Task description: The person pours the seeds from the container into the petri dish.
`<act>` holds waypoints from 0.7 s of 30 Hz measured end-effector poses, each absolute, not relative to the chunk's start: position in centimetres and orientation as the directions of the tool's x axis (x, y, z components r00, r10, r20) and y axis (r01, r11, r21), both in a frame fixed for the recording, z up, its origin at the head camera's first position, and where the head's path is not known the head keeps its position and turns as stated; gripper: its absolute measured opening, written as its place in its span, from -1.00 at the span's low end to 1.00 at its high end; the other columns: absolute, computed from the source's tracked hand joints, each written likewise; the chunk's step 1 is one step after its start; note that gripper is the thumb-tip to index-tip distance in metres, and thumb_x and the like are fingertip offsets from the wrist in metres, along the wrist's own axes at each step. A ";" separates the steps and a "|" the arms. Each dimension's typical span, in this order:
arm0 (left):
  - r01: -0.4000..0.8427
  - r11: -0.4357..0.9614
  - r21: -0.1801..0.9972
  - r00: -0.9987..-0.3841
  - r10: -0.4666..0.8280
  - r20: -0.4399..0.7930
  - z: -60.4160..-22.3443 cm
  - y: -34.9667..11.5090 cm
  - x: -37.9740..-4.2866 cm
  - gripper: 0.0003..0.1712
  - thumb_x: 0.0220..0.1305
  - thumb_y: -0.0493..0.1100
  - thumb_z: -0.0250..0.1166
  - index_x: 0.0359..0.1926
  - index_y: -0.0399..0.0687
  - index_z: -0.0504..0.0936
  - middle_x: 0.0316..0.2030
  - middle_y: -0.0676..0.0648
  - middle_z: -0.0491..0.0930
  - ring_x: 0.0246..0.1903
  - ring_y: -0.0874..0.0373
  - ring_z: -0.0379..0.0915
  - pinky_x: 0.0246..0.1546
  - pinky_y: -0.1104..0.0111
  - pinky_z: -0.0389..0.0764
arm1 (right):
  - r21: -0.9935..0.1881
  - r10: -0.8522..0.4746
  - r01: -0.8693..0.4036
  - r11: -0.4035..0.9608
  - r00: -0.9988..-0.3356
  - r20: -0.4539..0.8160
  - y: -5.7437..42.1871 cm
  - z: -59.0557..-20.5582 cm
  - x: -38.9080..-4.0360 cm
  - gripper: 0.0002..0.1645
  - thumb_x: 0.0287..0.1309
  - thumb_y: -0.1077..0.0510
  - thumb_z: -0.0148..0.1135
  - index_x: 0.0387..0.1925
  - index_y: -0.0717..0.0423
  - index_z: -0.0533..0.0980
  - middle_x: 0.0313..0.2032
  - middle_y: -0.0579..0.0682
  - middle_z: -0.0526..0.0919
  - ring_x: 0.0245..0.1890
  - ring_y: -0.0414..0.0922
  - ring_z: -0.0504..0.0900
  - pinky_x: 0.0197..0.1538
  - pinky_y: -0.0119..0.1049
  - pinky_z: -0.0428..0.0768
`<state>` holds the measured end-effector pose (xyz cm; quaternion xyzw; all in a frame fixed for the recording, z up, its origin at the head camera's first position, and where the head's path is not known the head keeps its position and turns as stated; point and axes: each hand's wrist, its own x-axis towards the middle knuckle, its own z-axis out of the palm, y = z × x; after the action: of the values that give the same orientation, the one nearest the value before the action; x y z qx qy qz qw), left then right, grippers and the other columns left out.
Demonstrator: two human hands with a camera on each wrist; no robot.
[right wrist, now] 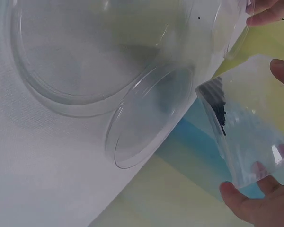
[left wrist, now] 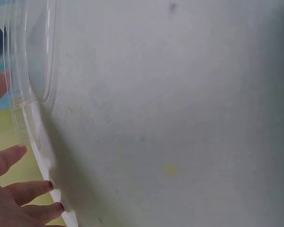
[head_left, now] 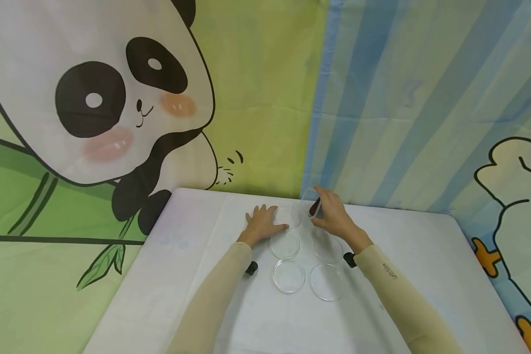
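Note:
Several clear round dishes lie in two columns on the white table [head_left: 407, 260]. My left hand [head_left: 261, 225] rests around the left side of the farthest left dish [head_left: 288, 217], fingers spread, with thumb and index finger at its rim. At the table's far edge my right hand [head_left: 335, 214] grips a clear plastic piece [right wrist: 255, 123], held upright between thumb and fingers. A dark striped patch [right wrist: 217, 101] shows on or through that piece; I cannot tell what it is. Nearer are a left dish [head_left: 289, 276] and a right dish [head_left: 326, 281].
Behind the table's far edge hangs a printed cloth with a panda [head_left: 128, 98] and blue stripes [head_left: 367, 98]. A second left dish [head_left: 285, 245] and a second right dish [head_left: 328, 247] lie between the forearms. Black wrist devices [head_left: 349, 259] sit under the wrists.

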<state>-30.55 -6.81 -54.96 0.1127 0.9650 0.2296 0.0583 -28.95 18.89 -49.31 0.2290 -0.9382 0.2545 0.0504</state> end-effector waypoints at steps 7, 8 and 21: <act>0.185 0.868 0.462 -0.967 0.244 -0.071 -55.1 -6.9 -30.6 0.00 0.12 0.47 0.32 0.44 0.03 0.39 0.40 -0.33 0.27 0.42 -0.36 0.01 0.26 -0.42 -0.02 | -0.341 -0.410 -0.448 0.826 -0.894 0.181 18.0 -49.3 -29.2 0.23 0.01 0.14 0.55 0.56 0.08 -0.03 0.44 0.24 0.18 0.38 0.33 0.13 0.23 0.44 0.17; 0.184 0.869 0.459 -0.967 0.244 -0.075 -55.2 -7.0 -30.6 0.01 0.11 0.47 0.32 0.44 0.03 0.38 0.40 -0.33 0.27 0.42 -0.36 0.01 0.26 -0.42 -0.02 | -0.326 -0.417 -0.453 0.830 -0.891 0.177 17.8 -49.3 -29.2 0.24 0.01 0.14 0.55 0.56 0.07 -0.03 0.44 0.23 0.18 0.38 0.32 0.13 0.24 0.44 0.17; 0.176 0.872 0.456 -0.966 0.242 -0.089 -54.7 -6.9 -30.5 0.01 0.12 0.46 0.33 0.45 0.03 0.36 0.42 -0.33 0.24 0.43 -0.36 -0.01 0.26 -0.42 -0.02 | -0.138 -0.512 -0.542 0.829 -0.835 0.204 16.6 -49.2 -29.5 0.20 0.02 0.12 0.57 0.54 0.07 0.01 0.42 0.17 0.24 0.37 0.27 0.18 0.29 0.36 0.16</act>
<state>-30.47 -6.91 -54.69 0.1082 0.9649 0.2283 0.0719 -29.48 16.58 -49.16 0.2764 -0.9530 0.0953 0.0791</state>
